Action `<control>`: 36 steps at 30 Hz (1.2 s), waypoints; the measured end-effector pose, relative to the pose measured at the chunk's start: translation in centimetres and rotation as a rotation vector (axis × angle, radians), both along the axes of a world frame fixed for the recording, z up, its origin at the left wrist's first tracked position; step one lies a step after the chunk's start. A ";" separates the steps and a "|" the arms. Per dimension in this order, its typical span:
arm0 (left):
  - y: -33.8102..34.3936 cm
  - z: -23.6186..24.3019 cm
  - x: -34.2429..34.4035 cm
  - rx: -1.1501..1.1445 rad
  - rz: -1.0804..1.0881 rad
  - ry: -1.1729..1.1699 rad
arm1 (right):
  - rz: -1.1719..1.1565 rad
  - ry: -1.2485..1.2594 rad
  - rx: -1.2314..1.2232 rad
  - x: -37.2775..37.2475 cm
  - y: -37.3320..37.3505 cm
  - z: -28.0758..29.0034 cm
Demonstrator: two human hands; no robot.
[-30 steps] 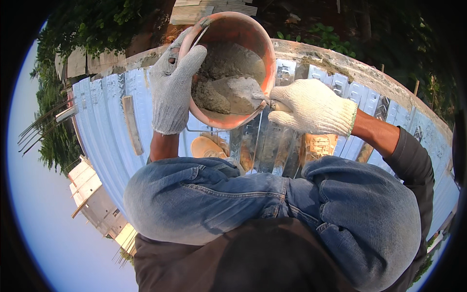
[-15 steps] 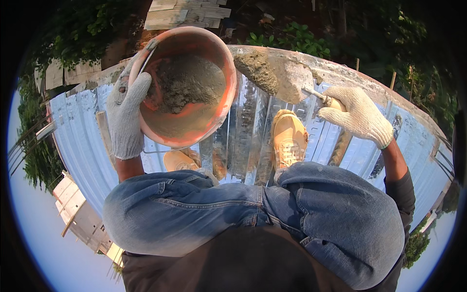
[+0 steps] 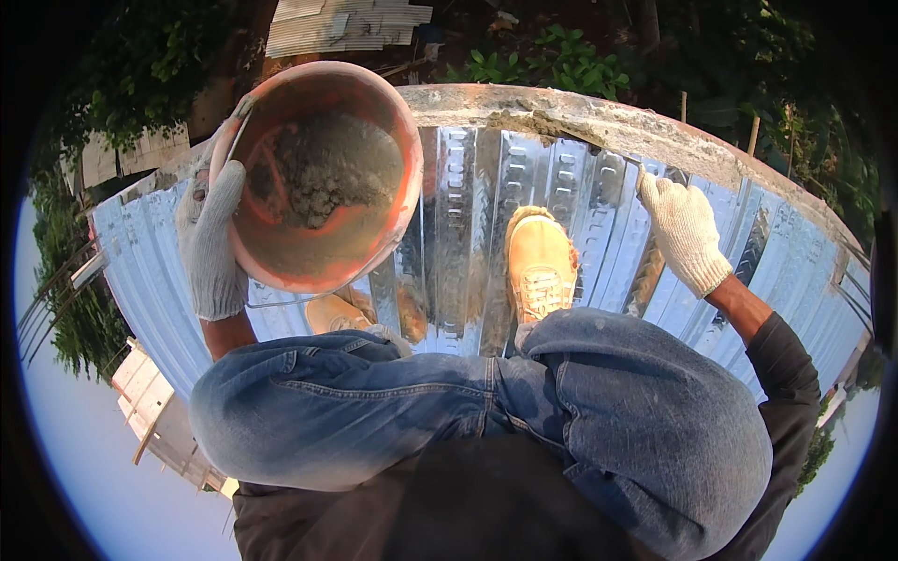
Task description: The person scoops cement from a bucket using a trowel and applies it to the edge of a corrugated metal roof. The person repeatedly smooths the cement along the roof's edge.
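Observation:
My left hand (image 3: 213,243), in a knitted white work glove, is closed on the rim of an orange bucket (image 3: 404,154) tilted toward me. Wet grey mortar (image 3: 337,173) lies inside it. In my right hand (image 3: 685,229), gloved the same way, is a trowel (image 3: 633,160); its blade is turned nearly edge-on at the wall's near face and barely shows. Some mortar (image 3: 543,122) clings along the top edge of the narrow masonry wall (image 3: 692,140), just left of the trowel.
Ribbed metal sheeting (image 3: 599,252) lies under my tan shoes (image 3: 543,257), between my legs and the wall. Beyond the wall are green plants (image 3: 561,67), thin stakes (image 3: 754,136) and corrugated panels (image 3: 346,26) lower down. Bare rods (image 3: 56,280) stick out at the far left.
The trowel has turned from flat, showing its mortar-covered blade, to nearly edge-on against the wall. The heap of mortar by it is now a thin strip. Bucket and left hand shifted slightly left.

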State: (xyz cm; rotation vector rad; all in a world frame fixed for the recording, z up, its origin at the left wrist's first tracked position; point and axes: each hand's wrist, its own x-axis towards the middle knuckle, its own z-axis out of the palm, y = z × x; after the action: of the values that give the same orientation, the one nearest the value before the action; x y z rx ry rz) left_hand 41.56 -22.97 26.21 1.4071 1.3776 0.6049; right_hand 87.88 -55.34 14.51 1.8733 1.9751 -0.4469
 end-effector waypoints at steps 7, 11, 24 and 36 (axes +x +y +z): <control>-0.2 0.2 1.0 -0.012 -0.023 -0.038 | 0.015 -0.025 -0.056 -1.4 2.3 5.3; -0.4 0.3 0.6 0.025 -0.046 -0.022 | -0.036 0.024 -0.008 -0.1 2.8 7.3; -0.4 0.4 0.6 0.029 -0.063 0.028 | -0.023 0.026 0.051 -2.9 4.7 1.7; -0.3 0.9 2.1 0.003 -0.114 0.001 | 0.190 -0.042 -0.057 -4.7 7.1 5.8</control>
State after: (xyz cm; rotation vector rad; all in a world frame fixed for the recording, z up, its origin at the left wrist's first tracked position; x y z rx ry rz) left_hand 43.64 -23.26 27.13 1.4779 1.2877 0.5316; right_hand 83.23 -48.27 20.35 1.6288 2.0654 -0.4007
